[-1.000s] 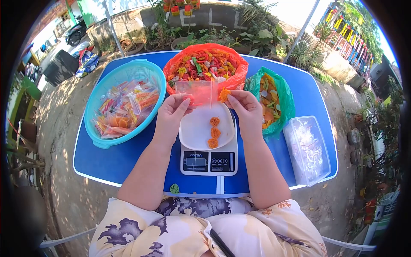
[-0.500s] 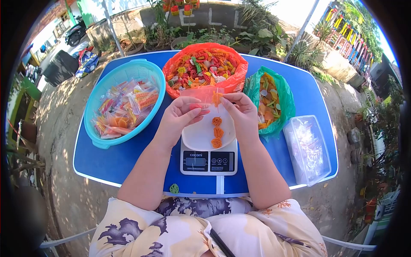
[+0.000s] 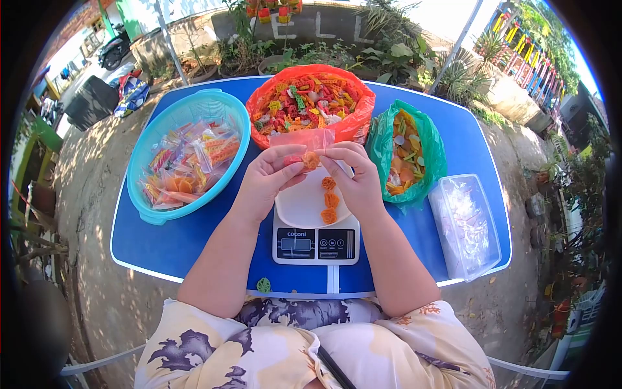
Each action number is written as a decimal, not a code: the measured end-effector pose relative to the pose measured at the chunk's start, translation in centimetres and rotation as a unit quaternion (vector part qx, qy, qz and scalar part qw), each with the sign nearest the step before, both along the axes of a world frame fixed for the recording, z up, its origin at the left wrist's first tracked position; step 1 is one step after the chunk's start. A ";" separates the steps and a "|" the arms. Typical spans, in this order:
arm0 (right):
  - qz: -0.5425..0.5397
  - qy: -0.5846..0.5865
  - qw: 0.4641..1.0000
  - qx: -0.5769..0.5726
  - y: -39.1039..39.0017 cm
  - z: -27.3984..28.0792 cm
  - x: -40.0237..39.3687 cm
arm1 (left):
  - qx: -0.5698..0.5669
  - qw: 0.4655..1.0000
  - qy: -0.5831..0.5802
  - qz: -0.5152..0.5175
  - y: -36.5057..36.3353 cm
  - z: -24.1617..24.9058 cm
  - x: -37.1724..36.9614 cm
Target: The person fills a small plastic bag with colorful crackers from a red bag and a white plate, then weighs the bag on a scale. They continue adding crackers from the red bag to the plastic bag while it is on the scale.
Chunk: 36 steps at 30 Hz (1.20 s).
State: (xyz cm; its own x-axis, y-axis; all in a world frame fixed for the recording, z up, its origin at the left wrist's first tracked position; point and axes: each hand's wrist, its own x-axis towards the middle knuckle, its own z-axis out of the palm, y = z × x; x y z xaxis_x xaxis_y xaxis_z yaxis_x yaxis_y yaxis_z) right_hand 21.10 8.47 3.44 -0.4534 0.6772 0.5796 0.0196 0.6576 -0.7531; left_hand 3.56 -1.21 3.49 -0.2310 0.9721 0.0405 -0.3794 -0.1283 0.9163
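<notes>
Above the scale, my left hand [image 3: 267,178] pinches a small clear plastic bag [image 3: 301,137] from the left. A reddish piece and a ruffled orange cracker [image 3: 311,161] show at the bag, between my two hands. My right hand [image 3: 356,175] has its thumb and fingers closed on the bag's right side, right beside the orange cracker. Below them, a white plate [image 3: 298,206] sits on the cocorni-style white kitchen scale [image 3: 315,255], with several orange crackers [image 3: 330,200] in a column on it. The scale's display shows no readable number.
A turquoise basket [image 3: 139,188] of filled packets stands left on the blue table [image 3: 220,243]. Behind are a red bag [image 3: 363,107] of colourful crackers and a green bag [image 3: 431,142] of mixed crackers. A clear box [image 3: 466,227] of plastic bags is right; a green cracker [image 3: 263,285] lies in front.
My right hand has moved slightly left and down with the orange cracker, which now sits lower, closer to my left fingertips. The bag has tilted a little.
</notes>
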 end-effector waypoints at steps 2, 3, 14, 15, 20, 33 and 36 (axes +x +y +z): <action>0.013 0.017 1.000 -0.008 0.1 -0.1 -0.1 | 0.000 1.000 0.005 0.005 0.0 0.0 0.0; 0.014 0.027 1.000 -0.003 0.1 -0.1 -0.2 | -0.002 1.000 0.003 0.005 0.0 0.1 0.0; -0.038 0.066 0.995 -0.057 0.1 0.4 -0.1 | 0.026 0.998 -0.038 0.044 0.5 -0.8 -0.8; -0.059 0.014 0.997 -0.041 0.7 0.4 0.4 | 0.034 0.997 -0.054 0.054 0.6 -0.9 -0.9; -0.074 -0.259 0.957 0.109 1.1 0.9 1.7 | 0.047 0.993 -0.069 0.077 0.5 -0.8 -1.1; 0.015 -0.259 0.966 -0.015 0.6 1.8 1.7 | 0.033 0.996 -0.019 0.079 0.5 -0.5 -0.7; 0.025 -0.289 0.956 0.050 1.2 1.2 2.5 | 0.038 0.996 -0.018 0.081 0.6 -0.7 -0.8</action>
State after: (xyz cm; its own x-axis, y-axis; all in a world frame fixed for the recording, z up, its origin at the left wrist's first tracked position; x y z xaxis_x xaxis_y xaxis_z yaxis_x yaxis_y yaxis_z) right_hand 23.55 9.65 4.63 -0.7476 0.6002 0.2843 0.3793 0.7372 -0.5591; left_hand 2.75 -0.64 2.77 -0.3867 0.9166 0.1017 -0.3798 -0.2588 0.8881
